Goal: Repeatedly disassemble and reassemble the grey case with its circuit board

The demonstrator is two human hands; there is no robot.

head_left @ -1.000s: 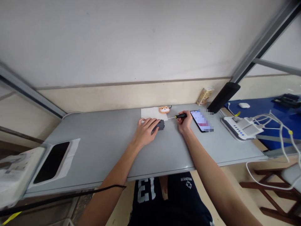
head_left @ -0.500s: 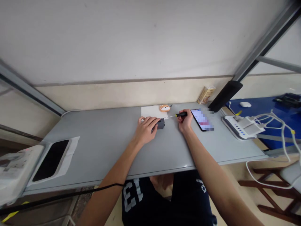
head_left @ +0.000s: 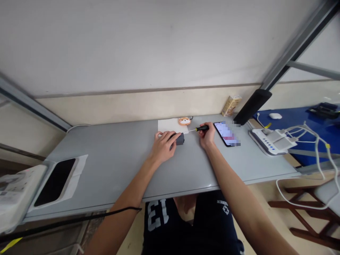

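Screwdriver (head_left: 202, 128) sits in the right hand's (head_left: 207, 135) closed grip; the left hand's (head_left: 164, 146) grip curls over a dark grey block (head_left: 180, 139), near the desk's (head_left: 119, 152) back edge.

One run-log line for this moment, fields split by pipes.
left: on grey block | right: grips screwdriver | phone: lit, beside right hand

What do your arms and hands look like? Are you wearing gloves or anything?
No gloves! My left hand and right hand are bare, and I can't see a ring or watch. Both forearms are bare too, with no sleeves showing. A thin black cord crosses my left forearm.
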